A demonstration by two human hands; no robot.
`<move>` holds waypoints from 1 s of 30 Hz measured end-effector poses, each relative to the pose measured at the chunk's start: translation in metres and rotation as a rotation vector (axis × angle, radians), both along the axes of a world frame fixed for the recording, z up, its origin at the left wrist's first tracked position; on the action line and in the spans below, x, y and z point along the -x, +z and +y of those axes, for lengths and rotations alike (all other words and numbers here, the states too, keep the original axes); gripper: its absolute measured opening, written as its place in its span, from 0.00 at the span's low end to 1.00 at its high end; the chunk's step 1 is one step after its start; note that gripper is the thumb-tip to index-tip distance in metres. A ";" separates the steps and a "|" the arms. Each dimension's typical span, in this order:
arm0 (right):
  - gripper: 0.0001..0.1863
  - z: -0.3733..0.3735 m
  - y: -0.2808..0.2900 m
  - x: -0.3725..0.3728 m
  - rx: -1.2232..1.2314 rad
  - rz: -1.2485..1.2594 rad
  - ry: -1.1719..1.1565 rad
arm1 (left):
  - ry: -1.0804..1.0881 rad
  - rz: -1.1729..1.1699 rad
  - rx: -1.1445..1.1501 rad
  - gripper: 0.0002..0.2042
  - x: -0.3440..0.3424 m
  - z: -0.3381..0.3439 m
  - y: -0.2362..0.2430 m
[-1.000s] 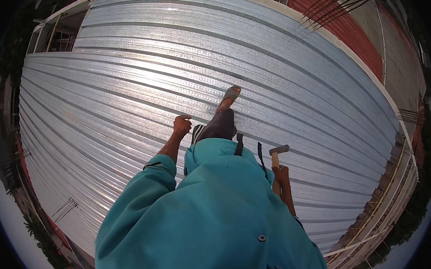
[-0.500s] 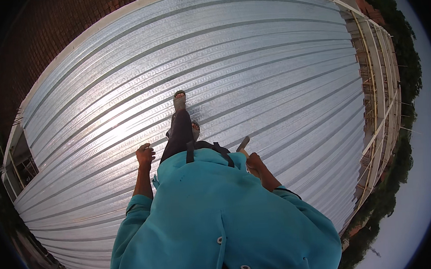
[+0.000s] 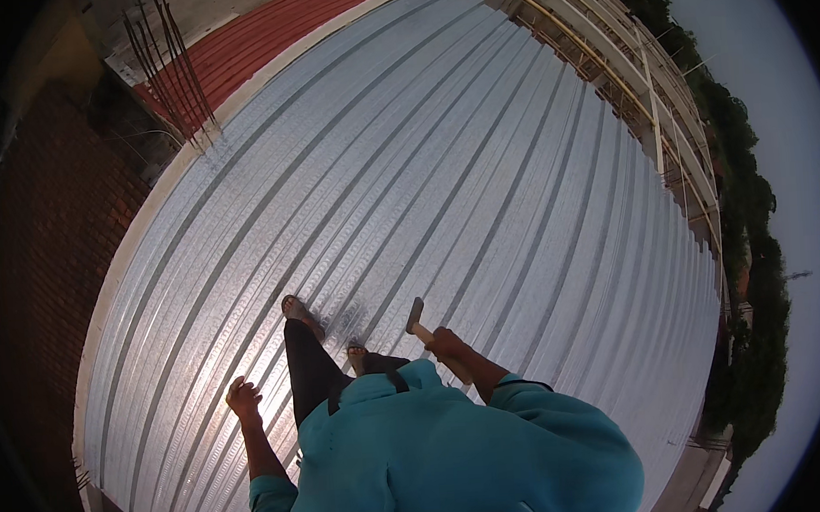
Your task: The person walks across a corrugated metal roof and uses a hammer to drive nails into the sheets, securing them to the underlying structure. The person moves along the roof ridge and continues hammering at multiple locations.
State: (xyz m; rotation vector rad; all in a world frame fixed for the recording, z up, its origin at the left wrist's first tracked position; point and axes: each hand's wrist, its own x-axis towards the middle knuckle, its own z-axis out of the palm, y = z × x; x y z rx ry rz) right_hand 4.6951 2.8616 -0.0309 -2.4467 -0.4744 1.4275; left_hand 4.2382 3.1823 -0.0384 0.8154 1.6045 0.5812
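Note:
My right hand [image 3: 446, 344] is closed round the light wooden handle of a hammer [image 3: 416, 317]. Its dark metal head points up and away from me, above the roof sheets. To the left, my left hand [image 3: 243, 396] hangs over the corrugated metal sheets [image 3: 366, 146], touching nothing I can see. Its fingers are loosely bent and a little apart. Both my feet, in sandals, are on the ribbed metal, the left one [image 3: 301, 314] farther forward.
A pale concrete edge [image 3: 129, 259] borders the sheeting on the left, with a brick wall beyond. Upright rebar [image 3: 169, 78] sticks up at the far left, beside a red ribbed roof [image 3: 274, 34]. Beams and poles [image 3: 649, 101] run along the right edge, with trees behind.
My view has turned, so the sheet ribs now run more steeply and the red roof and rebar show. My feet have changed places in stride. More of the hammer is visible in my right hand.

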 end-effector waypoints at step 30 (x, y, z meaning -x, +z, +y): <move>0.22 0.104 -0.061 -0.019 0.009 -0.344 0.139 | -0.149 0.060 0.252 0.18 -0.036 0.091 -0.040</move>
